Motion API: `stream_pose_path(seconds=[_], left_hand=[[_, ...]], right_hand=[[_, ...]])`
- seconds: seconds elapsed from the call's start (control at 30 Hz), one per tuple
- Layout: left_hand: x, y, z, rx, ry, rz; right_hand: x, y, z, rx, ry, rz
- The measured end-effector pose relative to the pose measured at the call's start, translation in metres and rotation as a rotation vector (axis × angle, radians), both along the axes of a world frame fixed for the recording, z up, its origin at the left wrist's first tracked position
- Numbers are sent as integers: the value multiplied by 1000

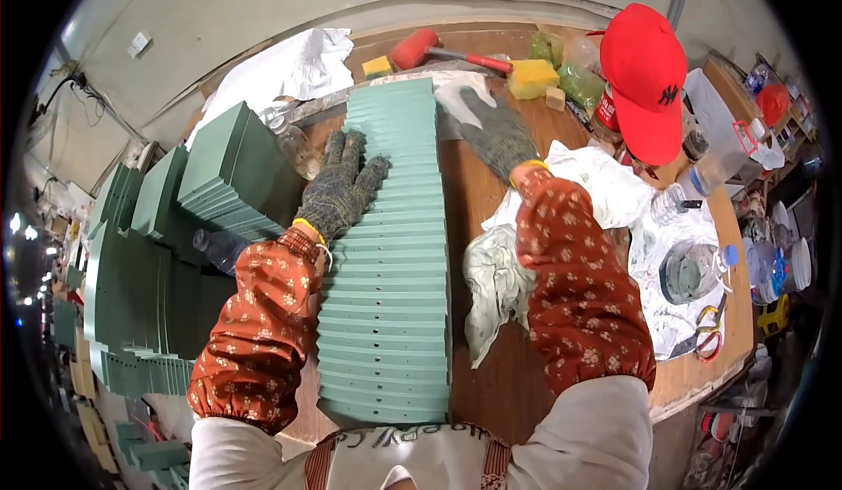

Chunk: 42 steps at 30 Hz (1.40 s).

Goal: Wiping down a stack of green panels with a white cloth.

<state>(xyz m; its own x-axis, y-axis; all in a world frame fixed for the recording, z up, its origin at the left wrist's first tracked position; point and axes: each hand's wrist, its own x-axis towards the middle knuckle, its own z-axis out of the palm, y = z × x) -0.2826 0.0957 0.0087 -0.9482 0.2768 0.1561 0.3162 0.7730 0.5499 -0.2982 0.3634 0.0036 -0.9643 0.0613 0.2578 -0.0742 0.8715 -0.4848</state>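
Observation:
A long row of pale green, stepped panels (383, 271) runs away from me down the middle of the table, with small dark holes along the nearer pieces. My left hand (338, 183), in a grey knitted glove, lies on the row's left side with its fingers spread. At the far right end of the row, my right hand (498, 135), also gloved, has a white cloth (458, 104) under its fingers and palm, against the panels' edge. The glove hides part of that grip. Red floral sleeve covers reach up both forearms.
Stacked green panels (232, 161) stand at the left. Behind the row lie a red mallet (414, 49) and a yellow sponge (531, 79). To the right are a red cap (645, 78), crumpled white rags (592, 179), a glass jar (689, 273) and scissors (709, 332).

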Motion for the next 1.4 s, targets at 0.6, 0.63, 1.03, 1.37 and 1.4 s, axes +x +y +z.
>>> stream_pose_path(seconds=[0.6,0.63,1.03,1.37,1.4], left_hand=[[-2,-11,5,-675,407,-322],[-2,-12,4,-670,423,-330],[-8,-18,-2,-481,342,-338],[-15,-18,-9,32,39,-268],[-23,-29,-23,48,52,-254]], right_hand=[[76,-4,-36,130,298,11],[77,-8,-32,145,385,24],[87,-11,-16,303,442,41],[132,-25,-18,181,322,20],[134,-24,-22,197,333,36]])
